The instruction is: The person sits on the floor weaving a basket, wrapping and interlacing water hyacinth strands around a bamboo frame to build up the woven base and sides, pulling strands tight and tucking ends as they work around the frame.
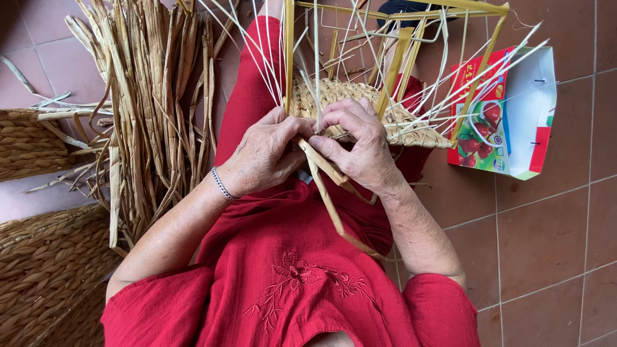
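Half-woven straw basket (360,109) sits on person's lap w/ thin pale ribs fanning up and out from a yellow frame (398,58). Left hand (267,154) and right hand (357,144) pressed close together at its near edge, both pinching a flat straw strand (324,177) that trails down over red dress (289,257). Loose dried straw bundle (148,96) lies left on tiled floor (546,238); finished woven baskets (38,257) farther left; red-and-white carton (508,115) right.

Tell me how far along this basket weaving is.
Done: a band of tan woven straw basket is already plaited around the thin pale upright stakes. In hand: the left hand and right hand pinch a flat tan straw strand at the woven edge. Left: the stakes stand bare beyond the weave, and a pile of loose dried straw lies unused on the floor.
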`<state>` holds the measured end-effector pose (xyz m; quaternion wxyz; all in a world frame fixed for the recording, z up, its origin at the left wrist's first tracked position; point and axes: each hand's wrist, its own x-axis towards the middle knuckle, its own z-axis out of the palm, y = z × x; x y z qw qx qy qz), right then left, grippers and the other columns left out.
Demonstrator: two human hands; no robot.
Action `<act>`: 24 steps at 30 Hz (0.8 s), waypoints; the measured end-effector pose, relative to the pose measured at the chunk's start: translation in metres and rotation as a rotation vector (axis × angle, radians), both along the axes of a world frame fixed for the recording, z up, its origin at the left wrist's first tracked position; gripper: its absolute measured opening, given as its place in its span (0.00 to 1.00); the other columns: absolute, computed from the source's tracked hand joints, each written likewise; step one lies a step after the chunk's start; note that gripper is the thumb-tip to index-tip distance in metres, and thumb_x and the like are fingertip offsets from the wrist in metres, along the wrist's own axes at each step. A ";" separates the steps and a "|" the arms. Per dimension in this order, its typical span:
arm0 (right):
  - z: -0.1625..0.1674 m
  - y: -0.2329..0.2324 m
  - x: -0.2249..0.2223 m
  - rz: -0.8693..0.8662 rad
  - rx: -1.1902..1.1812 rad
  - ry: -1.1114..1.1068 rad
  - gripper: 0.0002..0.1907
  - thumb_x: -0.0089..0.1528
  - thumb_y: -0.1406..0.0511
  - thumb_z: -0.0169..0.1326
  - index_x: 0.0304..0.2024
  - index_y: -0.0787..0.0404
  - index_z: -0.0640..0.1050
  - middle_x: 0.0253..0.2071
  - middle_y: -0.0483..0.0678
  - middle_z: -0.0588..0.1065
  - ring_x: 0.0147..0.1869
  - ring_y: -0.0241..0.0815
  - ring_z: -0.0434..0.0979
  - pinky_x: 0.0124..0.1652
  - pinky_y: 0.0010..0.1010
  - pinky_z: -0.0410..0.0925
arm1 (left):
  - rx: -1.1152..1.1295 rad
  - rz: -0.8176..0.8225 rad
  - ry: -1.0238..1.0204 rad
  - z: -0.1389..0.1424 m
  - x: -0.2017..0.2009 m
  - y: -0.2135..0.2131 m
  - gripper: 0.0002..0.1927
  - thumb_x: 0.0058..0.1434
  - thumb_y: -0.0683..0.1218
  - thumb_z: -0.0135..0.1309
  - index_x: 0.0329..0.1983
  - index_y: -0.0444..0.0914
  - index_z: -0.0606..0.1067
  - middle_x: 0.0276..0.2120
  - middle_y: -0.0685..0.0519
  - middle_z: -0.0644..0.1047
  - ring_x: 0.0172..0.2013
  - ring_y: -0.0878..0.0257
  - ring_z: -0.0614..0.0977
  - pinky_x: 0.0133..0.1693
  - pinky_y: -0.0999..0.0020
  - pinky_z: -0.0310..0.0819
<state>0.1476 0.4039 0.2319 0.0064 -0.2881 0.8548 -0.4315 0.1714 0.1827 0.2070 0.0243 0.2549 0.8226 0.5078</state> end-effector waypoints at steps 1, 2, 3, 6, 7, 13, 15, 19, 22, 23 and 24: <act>-0.004 0.000 0.002 -0.005 -0.027 -0.028 0.09 0.61 0.69 0.64 0.41 0.60 0.78 0.45 0.48 0.78 0.54 0.45 0.75 0.55 0.38 0.69 | -0.018 -0.009 0.007 0.001 0.000 0.000 0.19 0.56 0.39 0.63 0.50 0.37 0.73 0.41 0.50 0.80 0.42 0.49 0.79 0.46 0.57 0.76; -0.008 0.001 0.003 -0.009 -0.054 -0.055 0.07 0.62 0.70 0.64 0.39 0.60 0.78 0.45 0.47 0.78 0.54 0.44 0.77 0.56 0.36 0.70 | 0.007 0.010 0.027 0.002 0.001 0.002 0.18 0.57 0.39 0.63 0.49 0.37 0.72 0.43 0.49 0.80 0.42 0.49 0.79 0.45 0.58 0.76; -0.011 0.002 0.005 -0.055 -0.168 -0.224 0.05 0.64 0.69 0.61 0.41 0.61 0.77 0.45 0.46 0.78 0.52 0.40 0.77 0.54 0.33 0.71 | 0.030 0.028 0.049 0.003 0.001 0.003 0.17 0.58 0.39 0.63 0.48 0.38 0.72 0.44 0.49 0.80 0.42 0.49 0.79 0.45 0.58 0.76; -0.020 0.006 0.011 -0.127 -0.405 -0.529 0.04 0.69 0.68 0.56 0.45 0.62 0.75 0.46 0.45 0.79 0.49 0.32 0.79 0.52 0.26 0.74 | 0.095 0.087 0.071 0.004 0.001 0.002 0.15 0.61 0.38 0.62 0.48 0.38 0.70 0.50 0.46 0.78 0.43 0.52 0.80 0.44 0.62 0.78; -0.022 0.009 0.011 -0.108 -0.417 -0.497 0.05 0.70 0.68 0.56 0.45 0.63 0.75 0.46 0.45 0.79 0.50 0.31 0.80 0.53 0.25 0.74 | 0.114 0.108 0.069 0.004 0.000 0.002 0.15 0.62 0.38 0.62 0.49 0.38 0.70 0.52 0.44 0.77 0.44 0.53 0.81 0.44 0.63 0.79; -0.026 0.028 0.008 0.001 -0.247 -0.408 0.05 0.69 0.68 0.57 0.42 0.65 0.76 0.46 0.46 0.79 0.46 0.31 0.79 0.46 0.23 0.73 | -0.077 0.303 0.076 -0.005 -0.008 0.005 0.16 0.58 0.37 0.67 0.46 0.41 0.75 0.35 0.50 0.75 0.35 0.61 0.81 0.35 0.65 0.78; -0.028 0.031 0.006 0.000 -0.246 -0.384 0.06 0.71 0.67 0.56 0.42 0.65 0.77 0.45 0.46 0.78 0.46 0.32 0.79 0.47 0.23 0.72 | 0.051 0.331 -0.100 -0.008 -0.007 0.011 0.17 0.59 0.38 0.65 0.49 0.38 0.73 0.34 0.53 0.76 0.34 0.64 0.82 0.36 0.67 0.80; -0.033 0.032 0.005 -0.085 -0.298 -0.461 0.08 0.73 0.66 0.54 0.45 0.66 0.80 0.42 0.45 0.79 0.47 0.30 0.78 0.48 0.24 0.72 | 0.146 0.339 -0.234 -0.012 0.003 0.018 0.19 0.62 0.45 0.68 0.45 0.35 0.69 0.36 0.53 0.77 0.34 0.66 0.84 0.36 0.70 0.81; -0.033 0.031 0.008 -0.151 -0.257 -0.499 0.09 0.71 0.65 0.55 0.45 0.66 0.82 0.39 0.44 0.81 0.44 0.29 0.78 0.45 0.23 0.72 | 0.060 0.272 0.168 -0.011 0.010 0.019 0.17 0.60 0.45 0.70 0.38 0.37 0.71 0.48 0.44 0.72 0.42 0.56 0.81 0.40 0.66 0.81; -0.032 0.031 0.009 -0.164 -0.238 -0.499 0.09 0.70 0.65 0.55 0.44 0.66 0.82 0.38 0.44 0.81 0.44 0.29 0.79 0.45 0.23 0.72 | 0.050 0.282 0.150 -0.010 0.011 0.021 0.17 0.59 0.45 0.70 0.41 0.37 0.73 0.47 0.44 0.72 0.41 0.57 0.81 0.39 0.65 0.80; -0.029 0.031 0.011 -0.184 -0.260 -0.548 0.10 0.71 0.65 0.54 0.45 0.65 0.82 0.38 0.44 0.81 0.43 0.29 0.78 0.45 0.23 0.72 | 0.040 0.293 0.131 -0.010 0.012 0.025 0.17 0.59 0.45 0.71 0.44 0.36 0.75 0.46 0.45 0.71 0.39 0.57 0.80 0.38 0.65 0.79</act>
